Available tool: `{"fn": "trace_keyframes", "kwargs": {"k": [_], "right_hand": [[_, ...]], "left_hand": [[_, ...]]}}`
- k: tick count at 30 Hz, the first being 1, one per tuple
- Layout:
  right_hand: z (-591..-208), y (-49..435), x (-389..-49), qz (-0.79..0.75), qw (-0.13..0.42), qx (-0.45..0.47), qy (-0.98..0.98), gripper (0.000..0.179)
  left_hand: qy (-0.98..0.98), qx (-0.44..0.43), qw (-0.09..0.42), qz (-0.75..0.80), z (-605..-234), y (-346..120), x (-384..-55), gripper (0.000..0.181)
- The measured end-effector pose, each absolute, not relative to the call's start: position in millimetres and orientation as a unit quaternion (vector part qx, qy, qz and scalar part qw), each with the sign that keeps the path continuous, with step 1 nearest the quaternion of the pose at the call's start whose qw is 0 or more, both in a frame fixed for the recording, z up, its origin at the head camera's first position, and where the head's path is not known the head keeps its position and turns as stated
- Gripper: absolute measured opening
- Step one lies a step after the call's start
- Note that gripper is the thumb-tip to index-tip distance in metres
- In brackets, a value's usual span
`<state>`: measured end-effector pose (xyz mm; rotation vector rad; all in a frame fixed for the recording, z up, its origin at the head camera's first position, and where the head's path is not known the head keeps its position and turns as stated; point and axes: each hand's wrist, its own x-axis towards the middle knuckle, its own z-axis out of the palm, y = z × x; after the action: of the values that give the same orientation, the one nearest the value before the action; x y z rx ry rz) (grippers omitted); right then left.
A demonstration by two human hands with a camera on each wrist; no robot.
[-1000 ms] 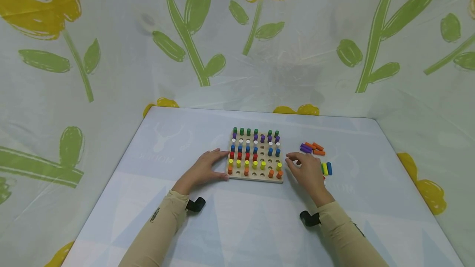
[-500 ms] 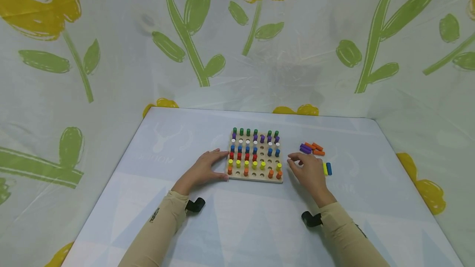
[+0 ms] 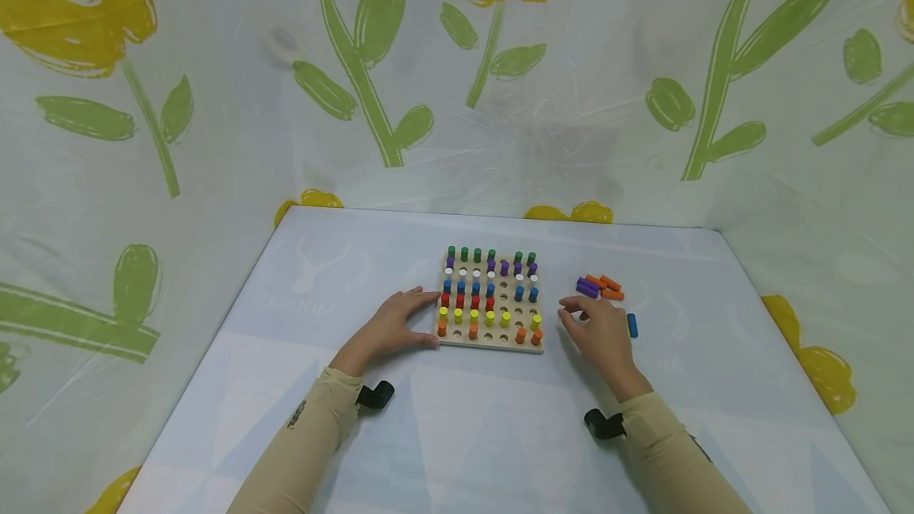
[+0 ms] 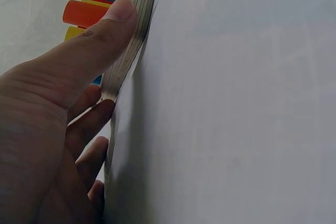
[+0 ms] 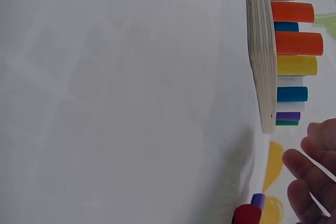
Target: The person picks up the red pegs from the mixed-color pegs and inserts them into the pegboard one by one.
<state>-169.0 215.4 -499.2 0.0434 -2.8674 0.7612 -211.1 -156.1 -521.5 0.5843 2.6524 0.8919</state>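
So the pegboard (image 3: 493,346) sits on the table (image 3: 457,435) with rows of coloured pegs standing in it. Left hand (image 3: 389,327) is relaxed, just touching its left edge. Right hand (image 3: 601,335) hangs loosely bent, gripping nothing, near loose purple pegs (image 3: 589,287), orange pegs (image 3: 612,295) and a blue one.

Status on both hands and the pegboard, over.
Left hand touching left edge of wooden pegboard. Right hand off to its right, holding nothing visible. Pegboard part-filled. No obstruction seen.
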Motion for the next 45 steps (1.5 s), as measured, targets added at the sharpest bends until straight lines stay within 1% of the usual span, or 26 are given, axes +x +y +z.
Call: {"fn": "trace_keyframes", "kwargs": {"k": [26, 45], "right_hand": [[-498.6, 229.0, -163.3, 0.252, 0.099, 0.021, -0.963, 0.025], [-499.5, 240.6, -162.5, 0.247, 0.086, 0.007, -0.965, 0.025]], "left_hand": [[0.919, 0.200, 0.143, 0.308, -521.1, -155.7, -210.7, 0.092], [0.918, 0.192, 0.149, 0.313, -520.8, -155.9, -210.0, 0.092]]}}
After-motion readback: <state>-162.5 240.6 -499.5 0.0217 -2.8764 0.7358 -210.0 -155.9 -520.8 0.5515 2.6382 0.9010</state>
